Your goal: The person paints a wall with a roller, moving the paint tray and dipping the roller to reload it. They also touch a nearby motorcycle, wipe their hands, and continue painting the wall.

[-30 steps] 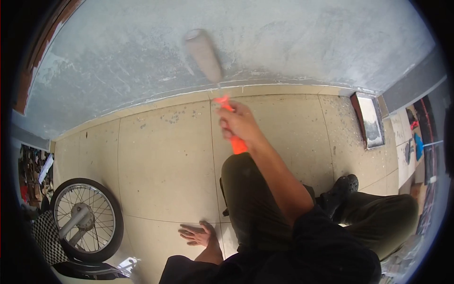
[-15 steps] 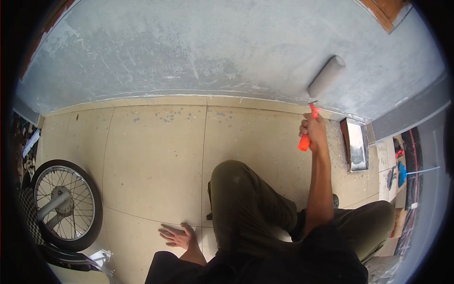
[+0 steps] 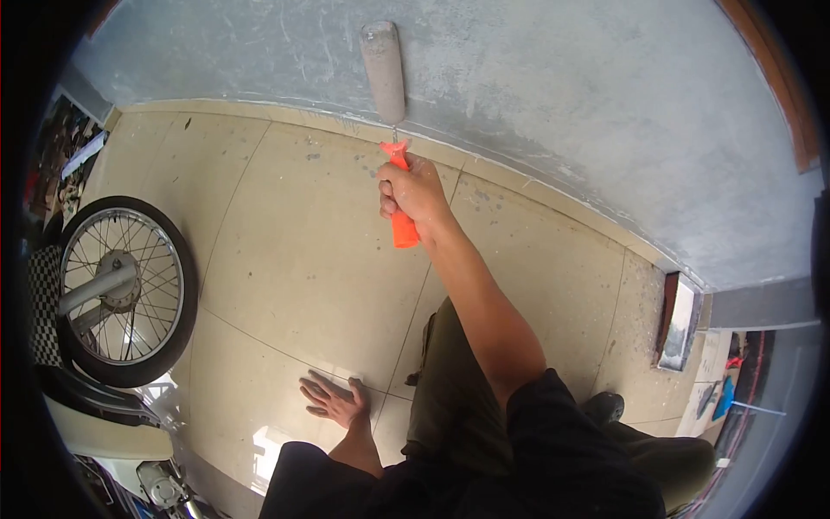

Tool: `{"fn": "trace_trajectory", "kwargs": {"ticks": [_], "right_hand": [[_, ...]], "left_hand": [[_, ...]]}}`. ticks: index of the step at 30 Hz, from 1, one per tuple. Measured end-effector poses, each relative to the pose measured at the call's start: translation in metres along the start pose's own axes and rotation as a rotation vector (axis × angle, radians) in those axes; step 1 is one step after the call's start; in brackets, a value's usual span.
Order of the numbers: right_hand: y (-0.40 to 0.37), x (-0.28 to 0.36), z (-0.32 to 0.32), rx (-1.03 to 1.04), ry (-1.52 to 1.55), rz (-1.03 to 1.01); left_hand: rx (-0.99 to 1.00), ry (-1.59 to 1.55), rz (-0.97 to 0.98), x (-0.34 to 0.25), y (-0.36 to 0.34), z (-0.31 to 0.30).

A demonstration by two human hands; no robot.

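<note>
My right hand (image 3: 413, 192) is wrapped round the orange handle of a paint roller (image 3: 384, 73). The roller's greyish sleeve points up against the lower part of the grey-painted wall (image 3: 553, 78), just above the skirting. Down on the tiled floor (image 3: 303, 233), my left hand (image 3: 333, 399) rests with its fingers spread, holding nothing. Far to the right, a paint tray (image 3: 679, 322) with whitish paint in it lies by the end of the wall.
A motorcycle wheel (image 3: 125, 290) with a black tyre stands on the left, the bike's pale body (image 3: 108, 430) below it. Paint drops dot the floor along the cream skirting (image 3: 553, 196). A brown wooden frame (image 3: 772, 78) edges the wall at upper right. Assorted items lie beyond the tray.
My right hand has carried the roller leftward along the wall. The view has turned left, so the tray sits farther right and lower. My left hand stays spread on the floor.
</note>
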State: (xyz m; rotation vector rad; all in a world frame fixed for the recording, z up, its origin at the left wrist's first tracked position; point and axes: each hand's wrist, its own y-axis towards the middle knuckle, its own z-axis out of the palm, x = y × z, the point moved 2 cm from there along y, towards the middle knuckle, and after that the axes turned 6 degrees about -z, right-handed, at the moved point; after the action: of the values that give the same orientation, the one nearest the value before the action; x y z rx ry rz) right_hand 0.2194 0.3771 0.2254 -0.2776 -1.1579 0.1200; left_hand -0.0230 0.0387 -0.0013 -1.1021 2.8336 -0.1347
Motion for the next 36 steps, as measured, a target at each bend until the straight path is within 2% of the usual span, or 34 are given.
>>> {"fn": "trace_trajectory", "kwargs": {"ticks": [2,4,10,15,18,23,25,29,31,32,36], "right_hand": [[-0.007,-0.003,-0.005,-0.011,0.017,0.021],[-0.03,0.0,-0.04,-0.04,0.083,-0.065],[-0.131,0.032,-0.155,-0.399,0.062,-0.2],[-0.142,0.043,-0.259,-0.625,0.041,-0.213],[-0.141,0.043,-0.247,-0.612,-0.031,-0.178],[-0.108,0.015,-0.14,-0.489,-0.092,-0.109],[-0.08,0.001,-0.097,-0.315,-0.119,-0.048],[-0.021,-0.012,-0.03,-0.094,-0.162,0.036],[0.006,-0.02,-0.007,-0.046,-0.144,0.036],[0.01,-0.021,-0.002,-0.006,-0.129,0.027],[-0.017,-0.017,-0.022,-0.068,-0.106,0.011]], "left_hand": [[0.0,-0.013,-0.014,0.002,-0.001,0.001],[0.0,-0.025,-0.001,0.001,0.0,-0.002],[0.012,-0.028,0.0,0.0,-0.001,-0.004],[-0.015,-0.028,0.011,0.005,-0.001,-0.004],[-0.011,-0.032,-0.007,0.003,-0.002,-0.003],[0.031,-0.038,-0.02,-0.001,0.003,-0.008],[0.052,-0.042,-0.021,0.001,0.003,-0.009],[0.094,-0.009,-0.035,0.002,0.005,-0.007],[0.091,-0.005,-0.041,0.002,0.005,-0.006],[0.089,-0.006,-0.038,0.001,0.005,-0.006],[0.09,0.009,-0.032,0.001,0.004,-0.006]]}}
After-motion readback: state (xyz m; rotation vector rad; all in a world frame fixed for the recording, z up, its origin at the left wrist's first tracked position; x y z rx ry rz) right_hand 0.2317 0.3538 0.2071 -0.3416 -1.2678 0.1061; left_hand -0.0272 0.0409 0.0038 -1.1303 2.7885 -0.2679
